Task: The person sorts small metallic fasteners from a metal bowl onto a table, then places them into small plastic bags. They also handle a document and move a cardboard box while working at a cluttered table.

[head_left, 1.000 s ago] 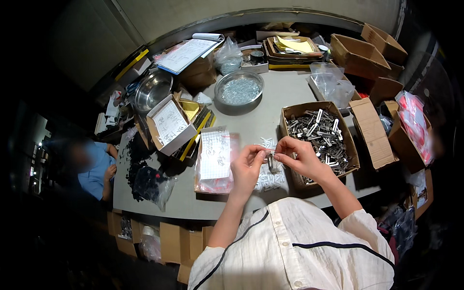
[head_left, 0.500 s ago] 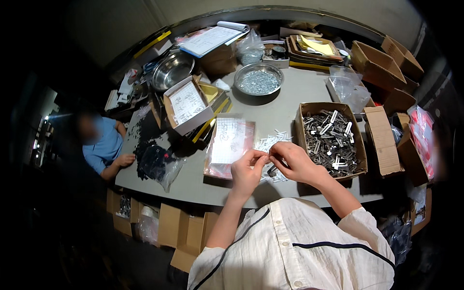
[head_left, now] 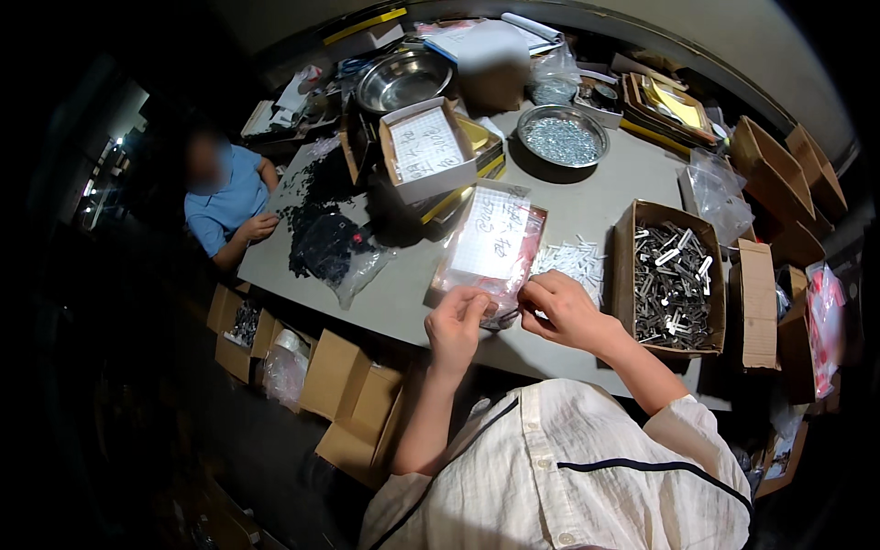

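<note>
Head view: the left hand (head_left: 453, 323) has its thumb and fingertips close together, and the right hand (head_left: 566, 310) has its fingers bent in. I cannot tell if either one grips anything. A small dark thing (head_left: 500, 321), too blurry to name, is between the two hands, low by their fingertips. Just past the left hand, a shallow box with a paper sheet (head_left: 489, 234) sits on the desk (head_left: 642, 170). Little white pieces (head_left: 570, 260) lie just beyond the right hand.
</note>
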The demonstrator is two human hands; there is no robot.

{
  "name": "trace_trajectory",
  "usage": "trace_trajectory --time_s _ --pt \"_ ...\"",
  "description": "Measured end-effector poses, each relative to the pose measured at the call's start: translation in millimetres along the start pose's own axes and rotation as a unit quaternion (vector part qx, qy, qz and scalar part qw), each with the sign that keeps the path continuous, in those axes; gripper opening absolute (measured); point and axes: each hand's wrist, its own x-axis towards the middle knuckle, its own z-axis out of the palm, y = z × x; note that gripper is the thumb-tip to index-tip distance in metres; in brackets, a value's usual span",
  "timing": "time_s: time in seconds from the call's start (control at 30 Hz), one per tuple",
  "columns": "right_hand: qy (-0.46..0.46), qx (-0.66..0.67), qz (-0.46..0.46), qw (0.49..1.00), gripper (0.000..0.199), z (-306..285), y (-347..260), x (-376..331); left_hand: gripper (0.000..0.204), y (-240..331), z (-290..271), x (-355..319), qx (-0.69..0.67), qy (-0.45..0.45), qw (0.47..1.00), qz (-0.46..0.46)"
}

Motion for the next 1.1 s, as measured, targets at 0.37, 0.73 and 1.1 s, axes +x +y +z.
trace_trajectory --time_s 0.37,0.73,1.1 --pt "-0.005 0.118 0.067 0.991 0.011 31 -23 16 0.018 -29 -23 -2 -0.132 0.025 0.989 0.056" --pt "0.006 0.233 0.211 0.949 0.019 62 10 35 0.036 -74 -80 -21 -0.442 0.113 0.866 -0.204" --pt "0.02 -0.033 0.173 0.984 0.039 60 86 25 0.061 -74 -145 -47 -0.673 -0.058 0.699 -0.233"
